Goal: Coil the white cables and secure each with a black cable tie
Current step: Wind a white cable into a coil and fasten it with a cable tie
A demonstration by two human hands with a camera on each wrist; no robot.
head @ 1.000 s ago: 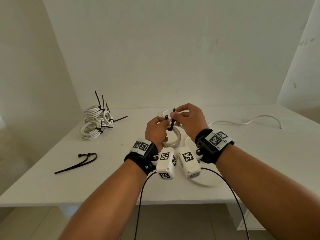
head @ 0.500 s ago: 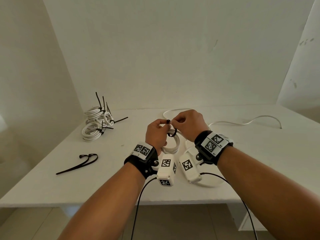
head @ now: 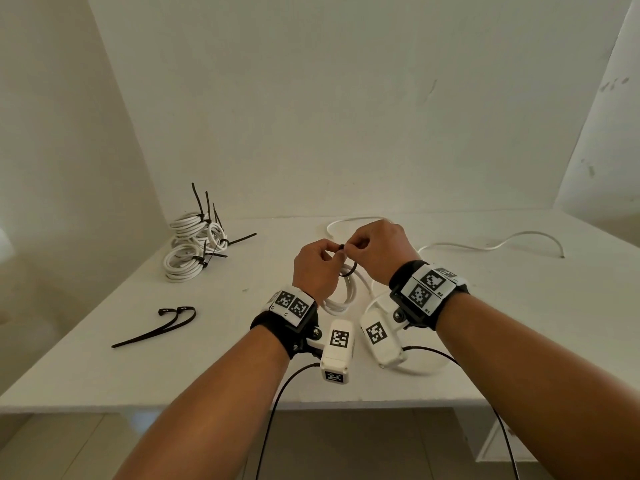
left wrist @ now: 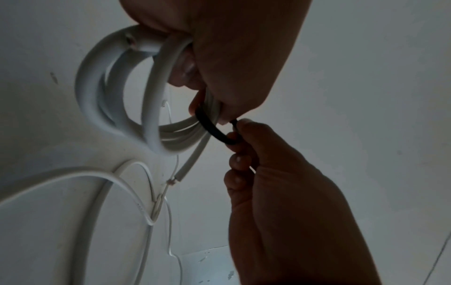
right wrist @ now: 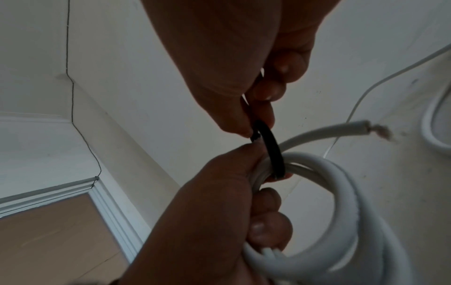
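My left hand (head: 317,268) grips a white cable coil (head: 341,297) just above the middle of the white table (head: 104,368). In the left wrist view the coil (left wrist: 117,108) hangs from the curled fingers. A black cable tie (head: 349,270) loops round the coil's strands (right wrist: 272,154). My right hand (head: 375,249) pinches the tie's end at its head, right beside my left thumb. The tie's loop (left wrist: 214,131) stands loose around the strands. The coil's cut end (right wrist: 380,131) sticks out to the right.
A pile of tied white coils (head: 194,247) with black tie tails sits at the back left. Two spare black ties (head: 162,325) lie front left. A loose white cable (head: 491,242) runs across the right rear. Another cable loop (head: 377,303) lies under my wrists.
The tie's upright tail has been bent down into a loop round the coil. Both hands have come closer together and dropped slightly.
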